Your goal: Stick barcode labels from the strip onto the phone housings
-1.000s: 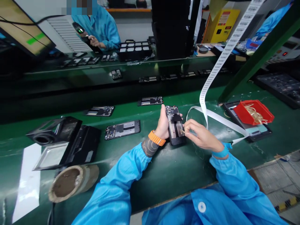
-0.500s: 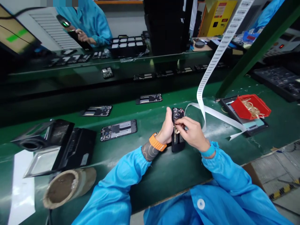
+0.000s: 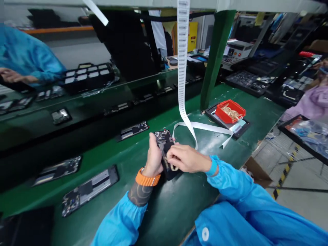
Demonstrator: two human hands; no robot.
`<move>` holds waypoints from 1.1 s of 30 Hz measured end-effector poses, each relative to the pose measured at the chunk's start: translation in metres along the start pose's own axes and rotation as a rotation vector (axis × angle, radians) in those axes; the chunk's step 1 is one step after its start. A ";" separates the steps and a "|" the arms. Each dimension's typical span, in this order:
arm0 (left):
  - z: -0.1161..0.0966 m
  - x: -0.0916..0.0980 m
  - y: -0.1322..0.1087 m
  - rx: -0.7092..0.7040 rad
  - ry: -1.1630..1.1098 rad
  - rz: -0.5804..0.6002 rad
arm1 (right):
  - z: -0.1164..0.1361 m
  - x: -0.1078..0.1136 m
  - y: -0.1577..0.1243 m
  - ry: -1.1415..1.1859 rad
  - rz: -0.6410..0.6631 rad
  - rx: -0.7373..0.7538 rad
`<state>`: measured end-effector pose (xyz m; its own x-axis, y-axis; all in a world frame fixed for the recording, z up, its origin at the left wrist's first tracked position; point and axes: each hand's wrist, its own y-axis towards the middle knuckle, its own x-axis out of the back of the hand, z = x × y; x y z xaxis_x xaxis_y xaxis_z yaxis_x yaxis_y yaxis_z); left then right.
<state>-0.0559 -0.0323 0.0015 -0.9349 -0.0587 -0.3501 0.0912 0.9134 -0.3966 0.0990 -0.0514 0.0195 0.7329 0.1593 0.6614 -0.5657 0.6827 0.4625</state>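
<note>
My left hand (image 3: 154, 158) is closed around the left edge of an opened phone body (image 3: 164, 137), thumb along its side. The phone's circuit board shows at the top end and its lower end is black. Over the phone's middle, my right hand (image 3: 190, 158) pinches a thin cream strip (image 3: 174, 167), which curls below the fingers. The fingertips cover part of the strip and of the phone. A long white label strip (image 3: 182, 61) hangs down beyond my hands and bends across the bench.
More opened phone bodies (image 3: 89, 188) lie on the green bench (image 3: 205, 191) to the left and ahead. At right, a red bin (image 3: 230, 111) of cream strips rests on a dark tray (image 3: 244, 128). A green post (image 3: 215, 61) rises behind. Across the bench is a co-worker's blue sleeve (image 3: 33, 51).
My view has swung to the right, so the bench things appear further left. The phone has tilted in my left hand, and my right hand has shifted lower along it with the strip.
</note>
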 end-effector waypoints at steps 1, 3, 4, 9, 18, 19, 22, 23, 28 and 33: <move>-0.007 -0.003 0.004 0.030 -0.035 0.003 | -0.008 0.020 -0.006 0.007 -0.058 -0.023; -0.021 -0.010 0.015 0.102 -0.067 0.050 | -0.039 0.072 -0.020 -0.118 -0.337 -0.226; -0.028 -0.013 0.022 0.139 -0.052 0.096 | -0.061 0.101 -0.027 -0.244 -0.527 -0.351; -0.051 -0.042 0.072 0.282 0.105 0.262 | -0.157 0.198 -0.059 -0.686 -0.590 -0.975; -0.059 -0.072 0.099 0.229 0.012 0.327 | -0.177 0.188 -0.077 -0.755 -0.671 -1.114; -0.061 -0.068 0.093 0.206 0.012 0.353 | -0.174 0.192 -0.078 -0.763 -0.699 -1.127; -0.067 -0.047 0.067 0.194 -0.017 0.432 | -0.149 0.199 -0.071 -0.793 -0.784 -1.158; -0.068 -0.038 0.056 0.210 -0.025 0.464 | -0.135 0.195 -0.064 -0.795 -0.832 -1.124; -0.056 0.008 -0.007 0.288 -0.121 0.598 | -0.054 0.102 -0.012 -0.280 -0.748 -0.390; -0.030 0.020 -0.051 0.197 -0.355 0.589 | -0.009 0.014 -0.010 0.174 -0.455 -0.107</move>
<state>-0.0892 -0.0677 0.0400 -0.5463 0.2640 -0.7949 0.6380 0.7460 -0.1907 0.1185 -0.0502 0.0189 0.9538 -0.0612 0.2943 -0.1389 0.7786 0.6120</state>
